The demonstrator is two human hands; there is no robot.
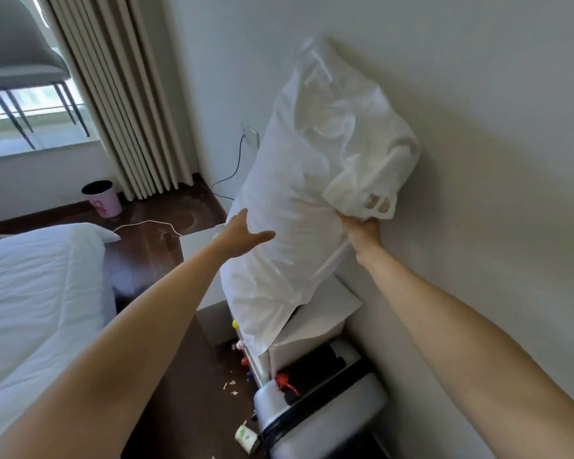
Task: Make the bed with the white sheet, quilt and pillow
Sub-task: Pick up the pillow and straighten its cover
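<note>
Since the pillow (299,207) stands on end on a cabinet (315,329) against the wall, my right hand (362,233) grips its edge to lift it while my left hand (242,233), fingers straight, steadies its side, well apart from the bed (30,286).

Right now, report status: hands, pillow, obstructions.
Right hand grips pillow by its edge; left hand open against its side. Pillow upright on white cabinet, off the bed. Floor between has litter, paper cup.

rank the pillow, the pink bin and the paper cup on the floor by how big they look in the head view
1. pillow, by far the largest
2. pink bin
3. paper cup, smallest, though it lies nearer the camera, so its true size against the bin is unsure
</note>
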